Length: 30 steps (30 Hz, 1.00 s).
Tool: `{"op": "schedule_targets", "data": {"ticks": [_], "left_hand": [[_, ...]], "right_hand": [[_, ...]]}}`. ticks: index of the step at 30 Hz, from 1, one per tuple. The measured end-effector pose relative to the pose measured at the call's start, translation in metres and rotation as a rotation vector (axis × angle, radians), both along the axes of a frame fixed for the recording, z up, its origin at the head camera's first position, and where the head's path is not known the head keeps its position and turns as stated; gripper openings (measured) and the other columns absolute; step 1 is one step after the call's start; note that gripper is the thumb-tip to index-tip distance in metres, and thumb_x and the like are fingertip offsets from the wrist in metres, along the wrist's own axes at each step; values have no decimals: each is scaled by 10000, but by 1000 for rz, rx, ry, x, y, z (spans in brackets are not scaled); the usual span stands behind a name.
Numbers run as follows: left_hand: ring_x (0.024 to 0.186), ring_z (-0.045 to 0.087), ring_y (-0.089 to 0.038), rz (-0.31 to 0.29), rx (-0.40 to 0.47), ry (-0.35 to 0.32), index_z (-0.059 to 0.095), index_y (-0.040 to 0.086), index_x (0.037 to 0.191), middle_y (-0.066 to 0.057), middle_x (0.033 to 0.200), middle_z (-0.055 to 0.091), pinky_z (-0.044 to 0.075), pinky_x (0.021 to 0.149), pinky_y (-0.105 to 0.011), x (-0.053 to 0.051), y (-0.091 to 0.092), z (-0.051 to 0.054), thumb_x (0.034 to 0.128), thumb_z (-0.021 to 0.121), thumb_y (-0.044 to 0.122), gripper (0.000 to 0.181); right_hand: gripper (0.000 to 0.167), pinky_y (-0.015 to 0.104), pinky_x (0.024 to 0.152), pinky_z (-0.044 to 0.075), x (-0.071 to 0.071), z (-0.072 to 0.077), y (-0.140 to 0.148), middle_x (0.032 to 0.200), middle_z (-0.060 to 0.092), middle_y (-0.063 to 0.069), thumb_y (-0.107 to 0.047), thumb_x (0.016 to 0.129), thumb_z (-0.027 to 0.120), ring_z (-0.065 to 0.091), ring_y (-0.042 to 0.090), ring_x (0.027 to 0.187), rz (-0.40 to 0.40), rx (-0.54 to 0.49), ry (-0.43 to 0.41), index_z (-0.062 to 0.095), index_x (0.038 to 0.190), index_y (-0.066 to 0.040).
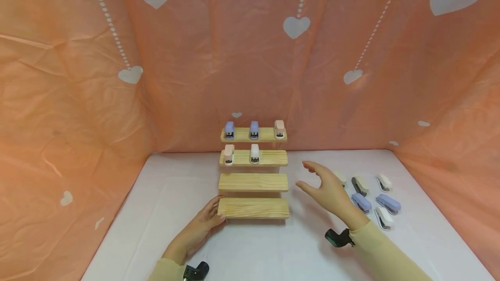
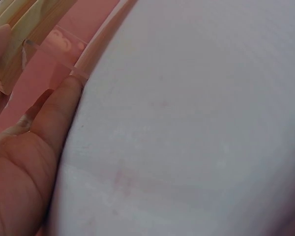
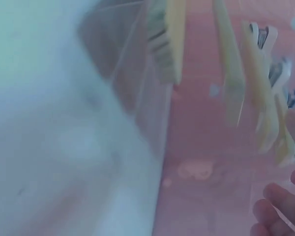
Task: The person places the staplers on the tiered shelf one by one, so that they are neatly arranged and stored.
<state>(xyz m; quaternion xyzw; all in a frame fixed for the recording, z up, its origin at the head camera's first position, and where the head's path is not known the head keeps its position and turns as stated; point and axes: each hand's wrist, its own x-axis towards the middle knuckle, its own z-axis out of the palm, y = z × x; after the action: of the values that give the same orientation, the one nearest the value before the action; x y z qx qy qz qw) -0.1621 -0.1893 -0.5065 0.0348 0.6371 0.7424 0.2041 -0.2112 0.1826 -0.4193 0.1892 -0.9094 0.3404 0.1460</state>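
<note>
A wooden rack point(image 1: 253, 208) has several stepped shelves. My left hand point(image 1: 199, 229) holds the left end of its lowest shelf, thumb at the front edge and fingers behind; the left wrist view shows the thumb against the wood point(image 2: 12, 64). To the right of the rack my right hand point(image 1: 328, 187) hangs in the air, thumb and fingers apart, holding nothing. On the top shelf stand two purple staplers point(image 1: 229, 130) point(image 1: 254, 130) and a pink stapler point(image 1: 279, 129). The second shelf bears a pink stapler point(image 1: 228, 154) and a white stapler point(image 1: 254, 153). Both lower shelves are bare.
Several staplers lie on the white table at the right, among them a white one point(image 1: 384, 218), a purple one point(image 1: 388, 204) and a cream one point(image 1: 360, 185). My right forearm passes beside them. A pink-orange curtain point(image 1: 250, 68) with hearts stands behind the table.
</note>
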Motion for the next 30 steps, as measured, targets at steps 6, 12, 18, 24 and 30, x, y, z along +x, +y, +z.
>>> {"op": "schedule_targets", "data": {"ticks": [6,12,18,24,30], "left_hand": [[1394,259,-355,-11,12,0,169,162,1548,-243,1554,181,371,1092,-380,0,1,0,949,628,206,756],[1385,267,-342,-23,7,12,143,144,1550,-248,1550,182,375,1088,-365,0,0,-2,957,617,200,761],[1389,259,-344,-26,13,21,133,130,1549,-249,1551,179,367,1094,-366,0,1,-2,956,615,186,767],[1385,273,-348,-22,17,20,144,135,1548,-250,1543,196,360,1098,-382,0,3,0,953,617,189,763],[1381,277,-336,-12,16,14,159,146,1547,-244,1548,192,367,1094,-378,0,0,-2,957,612,183,745]], "right_hand": [[664,518,936,468,13,-16,36,1257,601,117,-425,811,770,553,304,1127,-40,-21,-32,545,1338,-90],[668,528,927,451,30,-29,67,1272,592,114,-411,811,774,539,321,1145,-90,-13,-104,528,1356,-112],[650,526,934,436,44,-36,92,1266,589,142,-388,830,762,526,339,1154,-118,-17,-149,521,1356,-91],[696,619,881,442,56,-39,114,1286,570,208,-416,835,748,493,429,1167,-176,-14,-208,492,1371,-52],[729,584,938,414,63,-42,134,1316,543,211,-434,841,735,456,401,1226,-219,8,-240,468,1389,-34]]}}
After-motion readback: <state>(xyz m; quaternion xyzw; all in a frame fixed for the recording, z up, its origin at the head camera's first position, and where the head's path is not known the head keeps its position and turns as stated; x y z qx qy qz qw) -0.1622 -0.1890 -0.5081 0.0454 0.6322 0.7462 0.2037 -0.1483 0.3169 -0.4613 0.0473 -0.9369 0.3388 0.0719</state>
